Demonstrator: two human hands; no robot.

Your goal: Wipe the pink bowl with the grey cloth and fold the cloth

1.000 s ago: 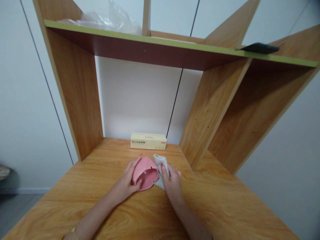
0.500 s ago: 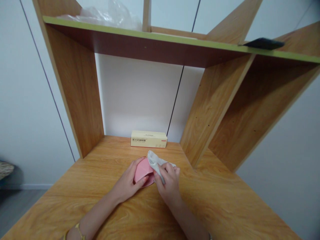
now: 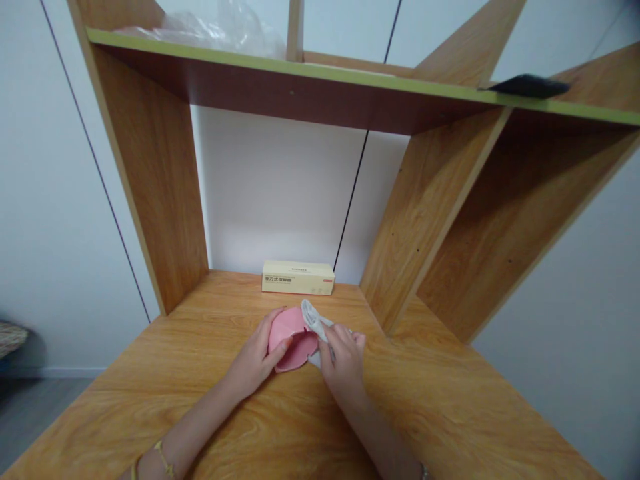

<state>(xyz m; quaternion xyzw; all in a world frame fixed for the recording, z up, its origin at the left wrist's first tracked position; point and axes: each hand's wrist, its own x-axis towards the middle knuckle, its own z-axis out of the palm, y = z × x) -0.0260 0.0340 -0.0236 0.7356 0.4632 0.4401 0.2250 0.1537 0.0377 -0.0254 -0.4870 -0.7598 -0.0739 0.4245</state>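
A pink bowl point(image 3: 289, 325), tilted so that its hollow inside faces toward me, is held just above or on the wooden desk; I cannot tell which. My left hand point(image 3: 259, 352) grips it from the left, thumb over the rim and fingers round the outside. In my right hand point(image 3: 344, 357) is a pale grey cloth point(image 3: 314, 319), pinched and bunched between thumb and fingers. The cloth touches the bowl's right side, and part of it hangs below by the rim. My right palm and fingers hide the rest of the cloth.
Behind my hands, a cream cling film box point(image 3: 298, 278) lies on the desk point(image 3: 240, 427) near the wall. Wooden uprights point(image 3: 425, 220) stand left and right under a shelf point(image 3: 280, 65). On that shelf lie a clear plastic bag point(image 3: 225, 33) and a dark flat object point(image 3: 529, 86).
The bowl has turned and tipped, so more of its inside shows. My right hand and the cloth have shifted slightly right along its edge.
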